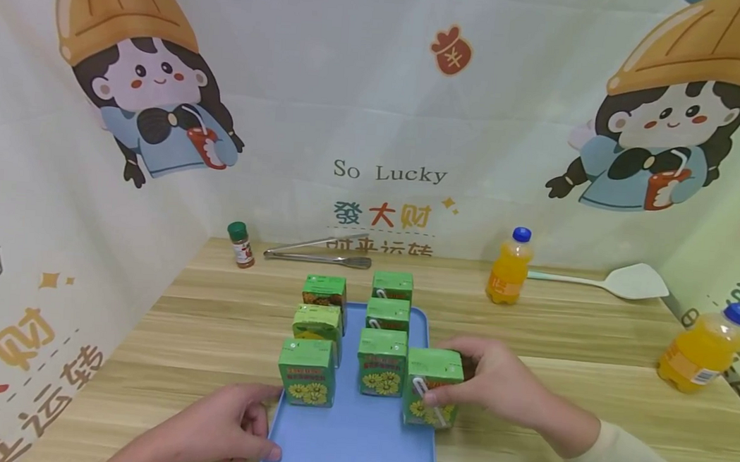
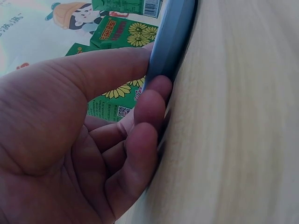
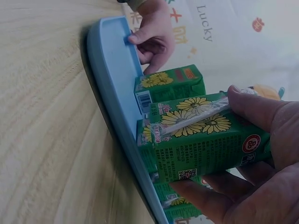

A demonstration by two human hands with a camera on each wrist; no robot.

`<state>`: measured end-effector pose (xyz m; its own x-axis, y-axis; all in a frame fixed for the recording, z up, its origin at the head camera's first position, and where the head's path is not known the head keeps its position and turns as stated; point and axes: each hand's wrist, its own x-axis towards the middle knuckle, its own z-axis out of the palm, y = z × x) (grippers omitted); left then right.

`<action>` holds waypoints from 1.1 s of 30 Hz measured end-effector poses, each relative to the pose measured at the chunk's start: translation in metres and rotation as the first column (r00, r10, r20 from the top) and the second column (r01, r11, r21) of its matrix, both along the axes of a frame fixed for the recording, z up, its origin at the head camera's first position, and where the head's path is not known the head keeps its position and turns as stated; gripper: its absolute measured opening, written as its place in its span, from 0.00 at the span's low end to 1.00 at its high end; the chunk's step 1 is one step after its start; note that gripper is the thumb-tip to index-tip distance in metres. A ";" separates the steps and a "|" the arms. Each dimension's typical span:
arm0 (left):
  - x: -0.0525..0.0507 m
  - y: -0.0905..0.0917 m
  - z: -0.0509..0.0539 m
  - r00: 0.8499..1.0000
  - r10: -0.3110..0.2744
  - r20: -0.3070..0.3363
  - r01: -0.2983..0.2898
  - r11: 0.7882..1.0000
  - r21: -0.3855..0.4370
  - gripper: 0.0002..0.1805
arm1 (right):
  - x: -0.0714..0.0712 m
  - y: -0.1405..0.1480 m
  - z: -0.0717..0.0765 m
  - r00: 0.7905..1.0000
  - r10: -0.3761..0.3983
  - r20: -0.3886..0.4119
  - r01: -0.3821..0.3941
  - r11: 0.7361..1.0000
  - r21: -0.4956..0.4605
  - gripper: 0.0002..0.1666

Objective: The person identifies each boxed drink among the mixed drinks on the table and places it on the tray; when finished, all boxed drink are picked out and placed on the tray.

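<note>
A green drink carton (image 1: 433,383) with yellow flowers and a wrapped straw on its front is gripped between the thumb and fingers of my right hand (image 1: 494,383). It is over the right edge of a blue tray (image 1: 357,446); whether it touches the tray I cannot tell. My left hand (image 1: 221,423) holds the tray's left edge, the fingers curled against its side in the left wrist view. On the tray, a left row has three cartons, the nearest a green flowered carton (image 1: 307,373). Three more form a right row, its front carton (image 1: 382,364) just left of the held one.
Behind the tray lie metal tongs (image 1: 317,258) and a green-capped spice jar (image 1: 240,246). An orange drink bottle (image 1: 509,268) stands back right beside a white spatula (image 1: 634,282). Another orange bottle (image 1: 702,350) is at far right. A printed cloth (image 1: 378,104) hangs behind the wooden table (image 1: 193,319).
</note>
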<state>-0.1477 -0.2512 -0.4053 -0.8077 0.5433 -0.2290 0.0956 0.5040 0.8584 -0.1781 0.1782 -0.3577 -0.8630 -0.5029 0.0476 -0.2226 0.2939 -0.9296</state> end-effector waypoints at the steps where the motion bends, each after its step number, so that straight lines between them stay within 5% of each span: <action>1: 0.000 0.000 0.000 1.000 0.000 0.002 0.000 1.000 0.000 0.52 | 0.001 -0.002 -0.001 1.000 0.003 0.000 -0.003 1.000 -0.004 0.30; 33: -0.002 -0.001 -0.004 1.000 -0.005 -0.014 0.005 1.000 0.009 0.52 | 0.015 -0.056 -0.026 1.000 0.008 0.002 -0.008 0.998 -0.069 0.26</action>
